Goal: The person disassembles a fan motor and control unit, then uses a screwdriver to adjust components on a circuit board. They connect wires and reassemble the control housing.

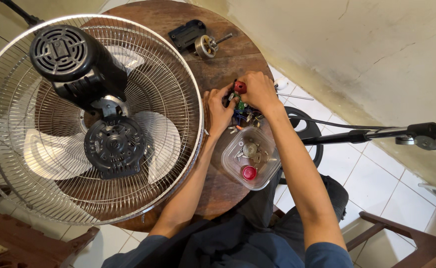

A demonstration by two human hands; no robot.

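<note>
- On the round wooden table (228, 64), both hands meet over a small bundle of fan parts: a red knob (240, 87) on top, with a green piece and blue and white wires (241, 115) under it.
- Right hand (259, 92): curled closed over the bundle from the far side, fingers bent down around it; the red knob shows just at the fingertips, touching them.
- Left hand (218, 110): its fingers are bent in against the near-left side of the same bundle, thumb pointing up toward the knob. How firmly it grips cannot be told, since the right hand covers the contact.
- Between the 2 forearms, just below the hands, sits a clear plastic container (233, 161) holding metal hardware and a red cap (249, 172).
- Beside the left arm, a fan head lies face down: a wire grille (178, 94), pale blades (164, 144) and a black motor housing (76, 62), with a black round cover (113, 145) nearer the person.
- At the table's far edge lie a black rectangular part (185, 33) and a small metal spool with a shaft (208, 45), well apart from the hands.
- Right of the table, a black pole (372, 134) stretches over the white floor tiles (377, 168).
</note>
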